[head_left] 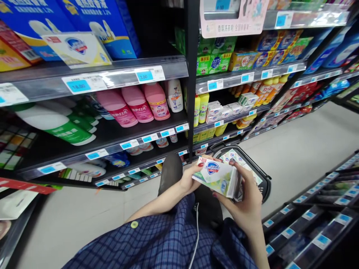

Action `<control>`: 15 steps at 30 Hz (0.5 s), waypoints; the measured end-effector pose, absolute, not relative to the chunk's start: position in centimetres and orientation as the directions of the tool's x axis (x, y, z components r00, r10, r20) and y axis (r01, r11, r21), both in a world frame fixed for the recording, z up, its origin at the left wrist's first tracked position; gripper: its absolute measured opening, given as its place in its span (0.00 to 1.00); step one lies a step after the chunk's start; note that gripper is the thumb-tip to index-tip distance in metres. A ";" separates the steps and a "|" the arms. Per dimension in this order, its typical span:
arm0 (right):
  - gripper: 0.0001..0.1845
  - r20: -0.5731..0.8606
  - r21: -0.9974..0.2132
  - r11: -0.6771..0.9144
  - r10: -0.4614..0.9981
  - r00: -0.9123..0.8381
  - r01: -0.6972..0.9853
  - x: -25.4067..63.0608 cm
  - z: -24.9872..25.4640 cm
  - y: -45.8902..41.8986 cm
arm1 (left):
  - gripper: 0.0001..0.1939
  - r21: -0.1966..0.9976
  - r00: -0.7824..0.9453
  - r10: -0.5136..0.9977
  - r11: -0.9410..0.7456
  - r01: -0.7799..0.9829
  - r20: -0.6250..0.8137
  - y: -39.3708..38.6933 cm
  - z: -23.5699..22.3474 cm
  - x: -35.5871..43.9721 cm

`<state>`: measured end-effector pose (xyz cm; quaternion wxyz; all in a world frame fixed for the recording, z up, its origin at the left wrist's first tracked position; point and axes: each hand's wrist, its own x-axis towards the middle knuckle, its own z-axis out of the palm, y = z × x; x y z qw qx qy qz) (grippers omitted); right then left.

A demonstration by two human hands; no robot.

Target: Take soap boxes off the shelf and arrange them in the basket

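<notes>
Between both hands is a white and green box of Safeguard soap (pixel 214 175), tilted, held above my lap. My left hand (pixel 188 180) grips its left end, thumb on top. My right hand (pixel 248 194) holds the other end, with fingers on the upper edge and thumb on the lower edge. Part of the box's right side is dark and blurred. Just beyond the hands, a black shopping basket (pixel 267 183) stands on the floor with similar white and green boxes (pixel 234 157) in it. A yellow and white Safeguard box (pixel 77 48) lies on the upper left shelf.
Shelves (pixel 174 69) of cleaning goods run along the front, with pink bottles (pixel 158 101) at left and small soap packs (pixel 214 111) at centre. A low rack with price tags (pixel 308 215) borders the right side. Grey floor (pixel 303 130) stretches along the aisle.
</notes>
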<state>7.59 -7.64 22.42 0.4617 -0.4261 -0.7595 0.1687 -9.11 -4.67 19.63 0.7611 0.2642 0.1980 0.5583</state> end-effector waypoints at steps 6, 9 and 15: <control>0.40 0.694 -0.372 0.695 0.649 -0.313 0.615 5.1 24.4 -8.9 | 0.18 0.435 0.351 0.936 0.331 -0.837 -0.035 -4.9 18.5 -8.4; 0.37 0.684 -0.357 0.674 0.660 -0.311 0.646 4.5 24.7 -9.4 | 0.16 0.394 0.362 0.928 0.367 -0.843 -0.092 -5.2 18.3 -8.3; 0.36 0.674 -0.361 0.670 0.668 -0.316 0.648 4.2 24.6 -9.7 | 0.15 0.381 0.354 0.924 0.382 -0.842 -0.145 -5.7 18.8 -8.6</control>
